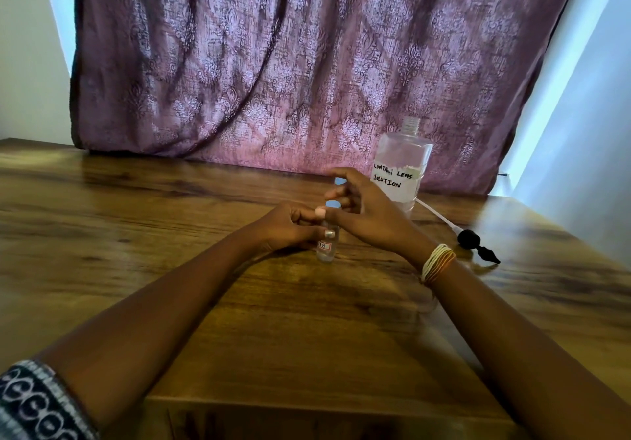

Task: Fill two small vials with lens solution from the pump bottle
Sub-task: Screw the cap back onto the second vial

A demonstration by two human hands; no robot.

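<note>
A home room, by the look of it: a wood-grain table (170, 207) pushed against a patterned mauve curtain (273, 64) filling the upper frame, plain pale walls (24, 47) either side.

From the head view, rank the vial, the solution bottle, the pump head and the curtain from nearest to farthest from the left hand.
1. The vial, upright on the table, held in the left hand by its fingers.
2. The solution bottle, uncapped, behind the right hand, toward the right.
3. The pump head, lying on the table farther right.
4. The curtain, hanging behind the table's far edge.
</note>
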